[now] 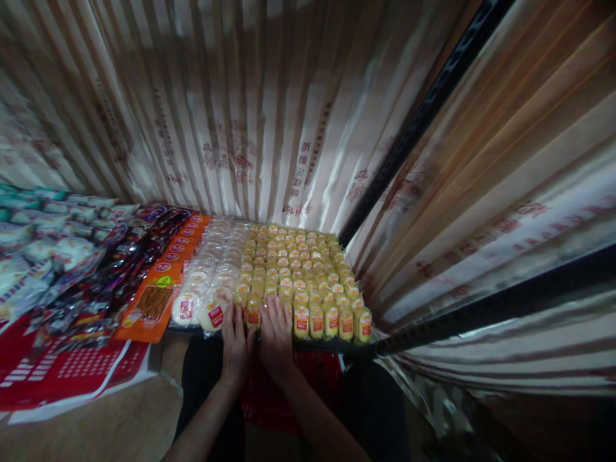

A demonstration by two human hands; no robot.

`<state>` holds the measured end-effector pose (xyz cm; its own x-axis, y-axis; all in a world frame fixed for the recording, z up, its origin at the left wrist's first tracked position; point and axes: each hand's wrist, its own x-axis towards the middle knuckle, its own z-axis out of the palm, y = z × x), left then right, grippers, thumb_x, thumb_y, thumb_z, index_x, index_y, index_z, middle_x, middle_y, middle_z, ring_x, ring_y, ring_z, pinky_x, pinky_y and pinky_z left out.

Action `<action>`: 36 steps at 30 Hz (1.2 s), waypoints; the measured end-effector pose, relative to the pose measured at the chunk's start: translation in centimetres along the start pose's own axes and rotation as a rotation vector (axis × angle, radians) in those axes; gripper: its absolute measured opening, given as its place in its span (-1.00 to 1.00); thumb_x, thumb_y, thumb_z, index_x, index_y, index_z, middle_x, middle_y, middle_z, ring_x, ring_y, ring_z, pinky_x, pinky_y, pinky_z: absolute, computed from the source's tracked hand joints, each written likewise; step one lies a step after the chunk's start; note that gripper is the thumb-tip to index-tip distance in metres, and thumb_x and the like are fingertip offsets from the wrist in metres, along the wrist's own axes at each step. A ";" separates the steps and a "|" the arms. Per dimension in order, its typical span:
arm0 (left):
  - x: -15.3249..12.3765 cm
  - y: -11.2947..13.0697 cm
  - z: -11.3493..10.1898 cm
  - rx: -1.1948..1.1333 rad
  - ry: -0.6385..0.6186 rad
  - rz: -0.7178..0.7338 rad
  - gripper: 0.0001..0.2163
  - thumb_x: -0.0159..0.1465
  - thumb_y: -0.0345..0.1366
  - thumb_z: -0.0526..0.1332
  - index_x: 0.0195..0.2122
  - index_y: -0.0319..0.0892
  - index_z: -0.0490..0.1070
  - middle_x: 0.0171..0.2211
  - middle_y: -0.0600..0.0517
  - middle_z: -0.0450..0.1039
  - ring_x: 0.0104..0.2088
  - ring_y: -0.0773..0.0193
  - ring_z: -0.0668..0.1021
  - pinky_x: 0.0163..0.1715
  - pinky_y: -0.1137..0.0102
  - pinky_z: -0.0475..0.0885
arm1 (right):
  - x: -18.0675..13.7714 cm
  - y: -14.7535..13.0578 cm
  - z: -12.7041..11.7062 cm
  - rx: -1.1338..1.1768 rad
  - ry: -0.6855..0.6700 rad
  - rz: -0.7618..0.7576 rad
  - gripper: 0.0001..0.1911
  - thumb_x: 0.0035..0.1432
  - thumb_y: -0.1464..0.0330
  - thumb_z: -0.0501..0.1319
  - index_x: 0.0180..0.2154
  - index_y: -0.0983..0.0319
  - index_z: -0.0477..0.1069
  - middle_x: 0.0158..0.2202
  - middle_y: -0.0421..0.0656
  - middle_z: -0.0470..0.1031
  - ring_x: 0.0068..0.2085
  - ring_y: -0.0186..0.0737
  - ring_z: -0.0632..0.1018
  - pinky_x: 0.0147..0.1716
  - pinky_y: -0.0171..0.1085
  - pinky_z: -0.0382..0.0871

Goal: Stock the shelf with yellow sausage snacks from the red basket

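My left hand (236, 342) and my right hand (276, 334) lie side by side at the front edge of a low dark shelf (337, 345). Both rest with fingers stretched out on the front row of small yellow wrapped snack packs (298, 269), which stand in tight rows across the shelf. A single yellow pack with a red label (253, 312) shows between the two hands. Left of the yellow packs lie rows of white round packs (212, 282). Neither hand is wrapped round anything.
Orange flat packets (163, 289), dark packets (129, 263) and white-and-teal bags (43, 237) fill the shelf to the left. A striped shiny curtain (250, 115) hangs behind and to the right. Black metal bars (433, 96) cross on the right. A red printed sheet (67, 372) lies on the floor.
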<state>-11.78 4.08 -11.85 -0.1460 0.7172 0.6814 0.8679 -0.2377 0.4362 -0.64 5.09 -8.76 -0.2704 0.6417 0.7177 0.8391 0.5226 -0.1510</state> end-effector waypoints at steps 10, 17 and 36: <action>0.5 2.0 -0.4 0.144 -0.046 0.050 -0.31 0.29 -0.12 0.05 0.30 -0.31 -0.28 0.28 -0.37 -0.17 0.29 -0.14 -0.12 0.13 -0.07 0.07 | -4.7 3.5 -3.9 -0.188 -0.013 0.191 -0.49 0.29 0.31 -0.07 0.22 0.32 0.03 0.26 0.11 0.04 0.29 0.03 0.01 0.12 0.13 0.08; 1.1 3.8 0.7 0.266 -0.086 0.072 -0.43 0.24 -0.12 0.12 0.20 -0.35 0.11 0.28 -0.38 -0.20 0.28 -0.20 -0.16 0.11 -0.15 0.06 | -3.4 6.2 -3.8 -0.376 0.007 0.212 -0.49 0.23 0.21 0.04 0.15 0.30 0.21 0.31 0.10 -0.16 0.29 0.18 -0.07 0.11 0.19 0.04; 1.6 3.2 1.5 0.269 -0.146 0.119 -0.54 0.23 -0.24 0.14 0.14 -0.26 0.22 0.31 -0.29 -0.30 0.28 -0.19 -0.16 0.12 -0.17 0.04 | -3.0 6.4 -2.7 -0.383 -0.103 0.194 -0.54 0.23 0.30 0.01 0.12 0.32 0.24 0.27 0.12 0.02 0.30 0.11 -0.08 0.13 0.14 -0.02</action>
<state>-8.47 5.46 -10.26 0.0165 0.7856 0.6185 0.9720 -0.1577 0.1743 6.87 4.99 -10.04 -0.1195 0.7701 0.6267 0.9882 0.1531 0.0003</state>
